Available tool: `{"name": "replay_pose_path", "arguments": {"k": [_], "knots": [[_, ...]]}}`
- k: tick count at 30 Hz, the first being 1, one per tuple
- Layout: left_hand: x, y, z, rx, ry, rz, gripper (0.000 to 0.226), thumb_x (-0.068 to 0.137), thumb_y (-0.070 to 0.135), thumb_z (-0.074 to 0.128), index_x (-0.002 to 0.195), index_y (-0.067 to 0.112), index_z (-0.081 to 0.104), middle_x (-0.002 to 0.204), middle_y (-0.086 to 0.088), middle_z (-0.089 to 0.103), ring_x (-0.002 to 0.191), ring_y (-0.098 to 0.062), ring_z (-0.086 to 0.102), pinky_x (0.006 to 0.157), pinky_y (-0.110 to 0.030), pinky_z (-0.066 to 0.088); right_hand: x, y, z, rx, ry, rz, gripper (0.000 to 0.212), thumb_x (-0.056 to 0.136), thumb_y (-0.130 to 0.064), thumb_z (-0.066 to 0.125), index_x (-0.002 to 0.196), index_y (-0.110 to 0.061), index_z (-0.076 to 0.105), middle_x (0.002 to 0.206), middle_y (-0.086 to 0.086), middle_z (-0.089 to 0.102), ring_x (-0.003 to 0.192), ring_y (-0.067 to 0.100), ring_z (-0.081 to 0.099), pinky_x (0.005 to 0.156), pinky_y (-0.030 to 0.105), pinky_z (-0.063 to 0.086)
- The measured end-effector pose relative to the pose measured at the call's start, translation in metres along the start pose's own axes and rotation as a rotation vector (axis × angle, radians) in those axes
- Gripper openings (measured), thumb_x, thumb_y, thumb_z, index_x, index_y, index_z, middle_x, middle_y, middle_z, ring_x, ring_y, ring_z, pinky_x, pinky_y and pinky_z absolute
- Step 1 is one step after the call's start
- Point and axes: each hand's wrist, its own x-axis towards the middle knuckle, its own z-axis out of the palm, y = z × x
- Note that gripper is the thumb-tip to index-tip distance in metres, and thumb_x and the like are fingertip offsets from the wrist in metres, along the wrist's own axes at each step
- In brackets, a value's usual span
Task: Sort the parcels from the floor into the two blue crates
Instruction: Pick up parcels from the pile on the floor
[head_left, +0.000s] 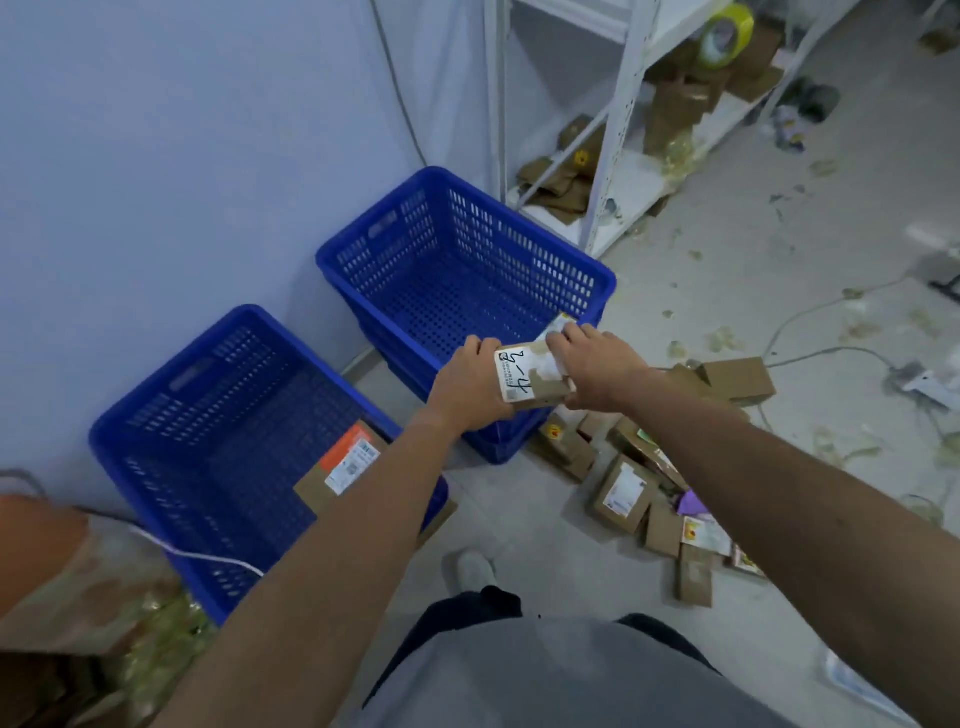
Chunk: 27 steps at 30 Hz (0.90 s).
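— What is closest to us?

— The near blue crate (218, 384), low on the left. One brown parcel (340, 470) lies in its bottom, by the near right corner.

— And on the right?

— A pile of parcels (623, 491) on the floor (779, 291), just beside the crates. I think there is lots left to sort.

— Where is the parcel we care about?

— The held parcel (524, 382) is up in the air, past the pile. It hangs over the near right corner of the far blue crate (498, 244).

— How is it held?

— The left grip (470, 374) is curled round its left side. The right grip (597, 364) is curled over its right side and far end. Both are clamped on it.

— Which way does it point?

— Its long way runs away from us, a bit to the right. Its white label (514, 376), with pen marks, faces up.

— So where can it go?

— The open inside of the far crate is just ahead and to the left of the parcel. The near crate is back toward us and to the left, well apart. The left grip is nearer to both crates.

— Which crate is the right one?

— I cannot tell. I guess the pen marks say. If it is the far crate, a small push ahead and left, then let go.

— And behind all that?

— A white shelf (615, 135) with brown boxes, by the wall.
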Motion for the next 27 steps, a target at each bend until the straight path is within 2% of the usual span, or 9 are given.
{"name": "replay_pose_path", "arguments": {"k": [5,7,11,17,21,24,27], "knots": [[0.033,-0.047,-0.017,0.023,-0.034,0.018,0.087,0.066,0.049,0.084,0.131,0.011,0.040,0.118,-0.007,0.042,0.102,-0.022,0.051,0.072,-0.032,0.042,0.060,-0.016,-0.007,-0.006,-0.017,-0.007,0.087,0.074,-0.047,0.076,0.142,-0.016,0.032,0.133,0.006,0.044,0.120,0.025,0.046,0.098,0.041,0.047],[0.045,-0.060,-0.020,0.012,-0.031,0.008,0.089,0.067,0.051,0.082,0.133,0.010,0.039,0.120,-0.008,0.042,0.103,-0.023,0.051,0.074,-0.034,0.044,0.080,-0.015,-0.010,-0.024,-0.019,-0.029,0.090,0.077,-0.048,0.074,0.148,-0.018,0.026,0.136,0.006,0.042,0.122,0.025,0.044,0.100,0.039,0.045],[0.070,-0.077,-0.013,-0.024,-0.032,-0.079,0.090,0.067,0.045,0.085,0.134,0.009,0.038,0.124,-0.010,0.041,0.109,-0.028,0.052,0.084,-0.042,0.051,0.126,-0.006,-0.008,-0.078,-0.055,-0.084,0.098,0.076,-0.045,0.077,0.151,-0.017,0.021,0.140,0.007,0.038,0.125,0.026,0.043,0.102,0.039,0.042],[0.124,-0.103,0.007,-0.075,-0.109,-0.253,0.091,0.068,0.047,0.084,0.136,0.011,0.036,0.125,-0.009,0.042,0.110,-0.026,0.051,0.084,-0.042,0.051,0.208,0.021,0.016,-0.157,-0.130,-0.230,0.102,0.075,-0.049,0.076,0.152,-0.014,0.019,0.143,0.009,0.035,0.127,0.027,0.040,0.103,0.040,0.039],[0.170,-0.119,0.035,-0.084,-0.164,-0.332,0.081,0.072,0.044,0.082,0.129,0.007,0.039,0.123,-0.012,0.043,0.109,-0.030,0.052,0.081,-0.043,0.051,0.264,0.039,0.047,-0.169,-0.225,-0.303,0.102,0.079,-0.049,0.072,0.154,-0.013,0.012,0.147,0.009,0.031,0.130,0.031,0.037,0.106,0.043,0.038],[0.202,-0.135,0.074,-0.027,-0.271,-0.407,0.088,0.074,0.049,0.081,0.135,0.007,0.035,0.130,-0.012,0.042,0.116,-0.030,0.050,0.088,-0.044,0.051,0.306,0.053,0.084,-0.131,-0.329,-0.332,0.097,0.083,-0.044,0.070,0.154,-0.016,0.011,0.151,0.008,0.027,0.129,0.034,0.040,0.104,0.047,0.040],[0.237,-0.158,0.116,0.012,-0.331,-0.481,0.090,0.074,0.046,0.082,0.138,0.008,0.032,0.135,-0.011,0.042,0.120,-0.028,0.049,0.090,-0.041,0.048,0.352,0.062,0.126,-0.130,-0.380,-0.366,0.093,0.085,-0.036,0.069,0.154,-0.015,0.011,0.150,0.008,0.025,0.126,0.034,0.042,0.101,0.046,0.041]]}}
